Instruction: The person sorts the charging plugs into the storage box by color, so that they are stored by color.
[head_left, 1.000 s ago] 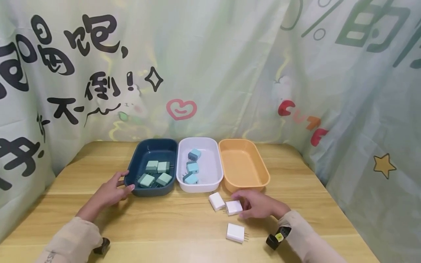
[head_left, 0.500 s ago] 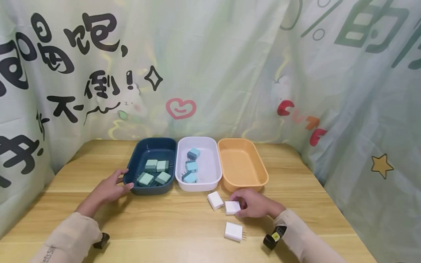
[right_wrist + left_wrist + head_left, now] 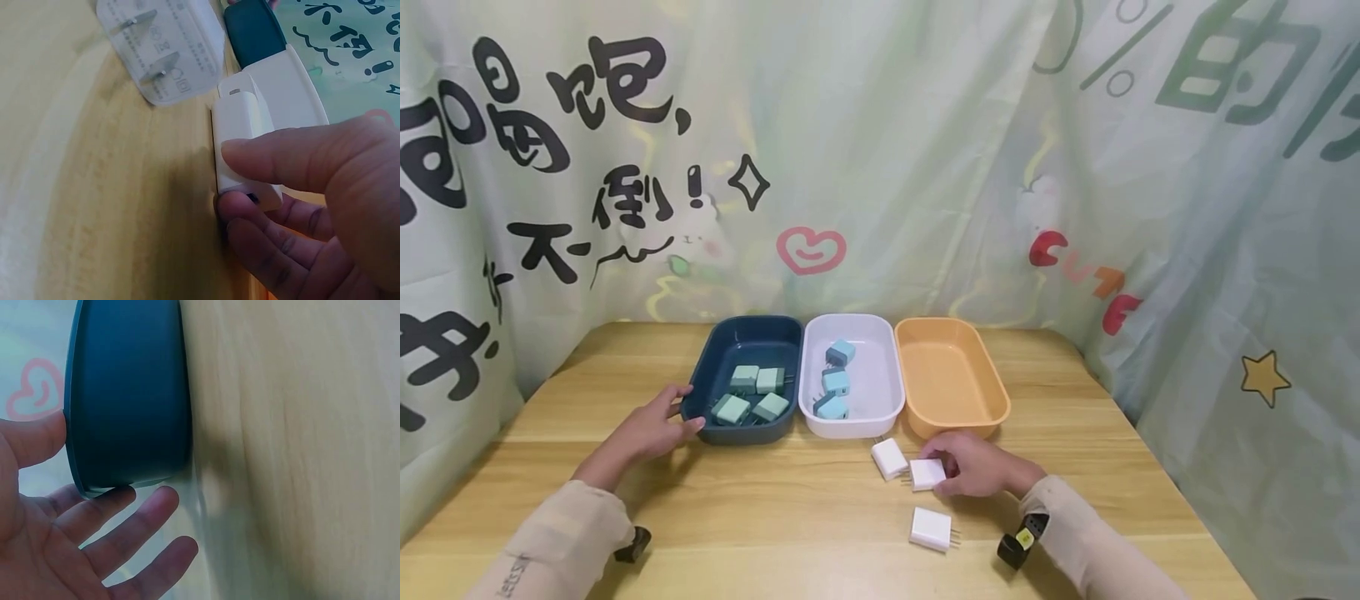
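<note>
My left hand (image 3: 651, 429) touches the near left corner of the dark blue tray (image 3: 752, 433), its thumb at the rim and the other fingers spread. Several pale green charger plugs lie in that tray. The white tray (image 3: 880, 417) beside it holds blue charger plugs (image 3: 837, 382). With thumb and fingers, my right hand (image 3: 981, 467) pinches a white charger (image 3: 927, 475) on the table; the right wrist view shows the thumb across the charger's side (image 3: 234, 119). A second white charger (image 3: 890, 459) lies just left of it, and a third (image 3: 931, 529) nearer me, prongs rightward.
An orange tray (image 3: 951, 375) with nothing in it stands right of the white one, so the three trays form a row. They stand on a wooden table (image 3: 760, 525). A printed curtain (image 3: 910, 167) hangs behind the table and along its sides.
The view shifts slightly. My right hand has closed its fingers a little further onto the white charger, which stays on the table. The left hand keeps its place at the dark blue tray.
</note>
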